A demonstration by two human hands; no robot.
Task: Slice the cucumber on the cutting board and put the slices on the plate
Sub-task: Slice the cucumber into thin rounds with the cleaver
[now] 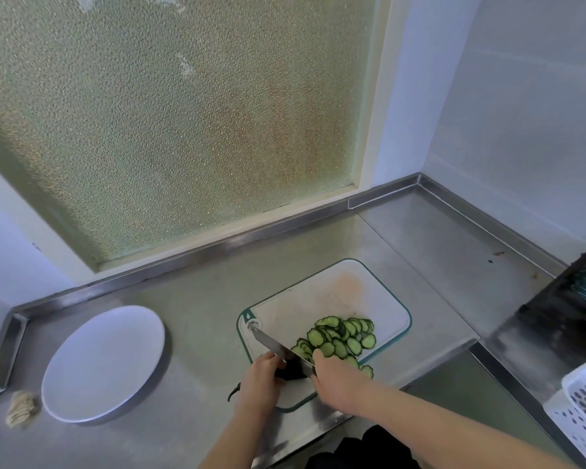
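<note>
Here, right hand [335,377] on knife [271,345], slices [342,336] by board [318,292] edge, plate [105,363] well apart.

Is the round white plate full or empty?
Empty. The round white plate shows only bare white; the green cucumber slices lie on the white cutting board.

Your left hand [259,379] and right hand [335,379] are bare; your left forearm [230,445] and right forearm [437,424] are uncovered all the way to the lower edge of the view; between them, at the bottom, you can see a patch of plain black clothing [362,448]; too little of it shows to tell which garment it is.
</note>
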